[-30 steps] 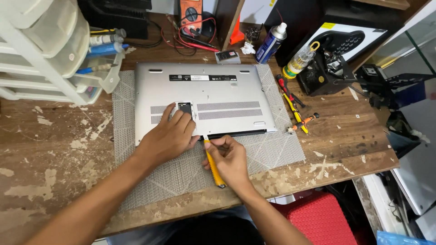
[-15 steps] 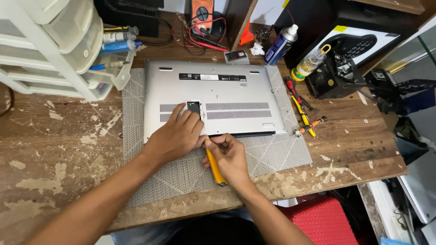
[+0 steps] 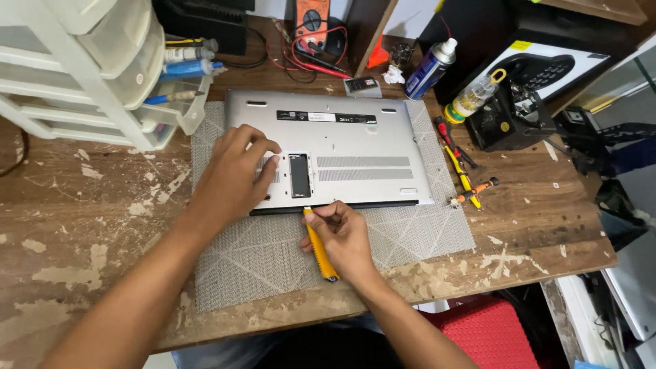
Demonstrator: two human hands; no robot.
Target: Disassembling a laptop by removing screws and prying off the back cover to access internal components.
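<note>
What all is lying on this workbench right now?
laptop: 1, silver, upside down on the mat
mat: 1, grey, under the laptop
screwdriver: 1, yellow handle, tip at the laptop's near edge
spray can: 1, blue, behind the laptop
small bottle: 1, clear, right of the can
loose screwdrivers: several, red, yellow, orange, right of the laptop
drawer unit: 1, white, far left
multimeter: 1, orange, at the back
left hand: pressing on the laptop
right hand: holding the screwdriver

Silver laptop lies upside-down on the mat, yellow screwdriver touching its near edge.
</note>
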